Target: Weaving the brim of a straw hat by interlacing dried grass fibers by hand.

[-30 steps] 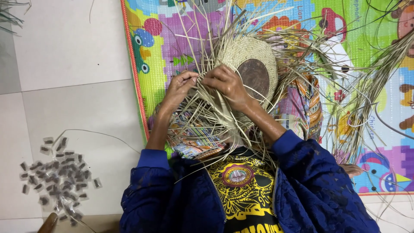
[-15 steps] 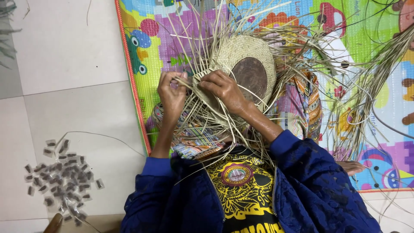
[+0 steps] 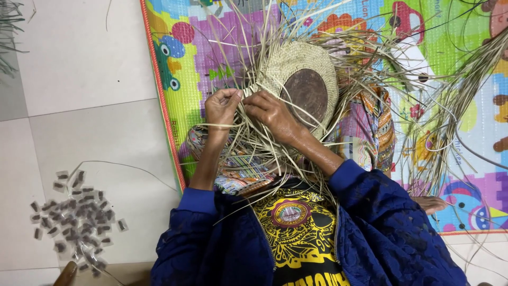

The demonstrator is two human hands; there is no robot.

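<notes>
The left hand (image 3: 222,108) and the right hand (image 3: 272,114) meet at the near-left edge of a half-woven straw hat (image 3: 301,79), fingertips almost touching. The left hand's fingers are pinched shut on thin straw strands (image 3: 248,143) at the hat's rim; the right hand lies curled over the same edge, fingers bent down into the strands, though whether it grips one I cannot tell. The hat sits just beyond the hands, up and to their right, its round dark wooden block (image 3: 308,92) showing in the crown. Loose strands fan out from the hat in every direction. Under the hat lies a colourful play mat (image 3: 180,63). Well left of the hat, on the pale tiled floor (image 3: 79,122), lies a heap of small clear packets (image 3: 74,220).
</notes>
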